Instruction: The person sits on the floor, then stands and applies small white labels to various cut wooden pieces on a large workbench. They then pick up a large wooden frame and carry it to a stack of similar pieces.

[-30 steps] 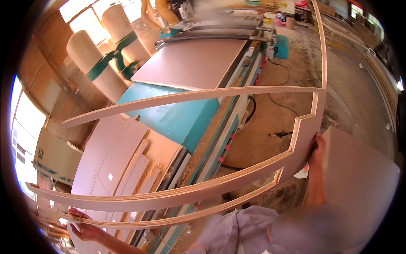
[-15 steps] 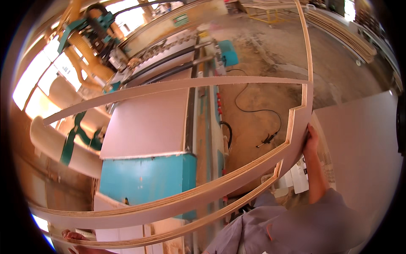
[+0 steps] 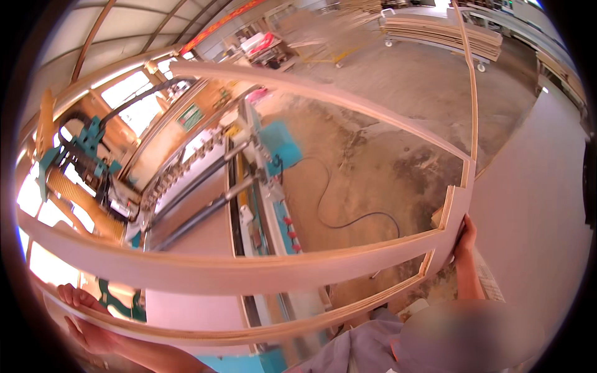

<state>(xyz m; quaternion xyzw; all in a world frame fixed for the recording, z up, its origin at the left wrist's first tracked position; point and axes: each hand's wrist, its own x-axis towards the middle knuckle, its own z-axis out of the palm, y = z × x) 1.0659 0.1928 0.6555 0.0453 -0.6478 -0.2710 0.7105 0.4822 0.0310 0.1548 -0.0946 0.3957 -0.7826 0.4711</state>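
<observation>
A: Where's the wooden frame (image 3: 459, 199)?

B: Held up in front of the person, reaching across most of the view, with dark rails (image 3: 205, 213) and the floor (image 3: 373, 168) showing through its openings.

A: How is the left hand (image 3: 99, 339) set?

B: It pinches the lowest strip (image 3: 249, 336) near the left end: fingers laid over the upper side, thumb spread away below. The left forearm (image 3: 155, 357) comes in at the lower edge and slants up to the left.

A: And the right hand (image 3: 465, 239)?

B: Curled on the outer edge of the frame's wide, stepped part, gripping it from the right. Some of it is hidden behind the wood, so I can't tell how every finger lies.

A: That arm?

B: The right forearm (image 3: 469, 280) stands almost upright, near the large pale panel (image 3: 528, 205).

A: Are the hands level?

B: No, the right one sits higher in view, and they're well apart.
</observation>
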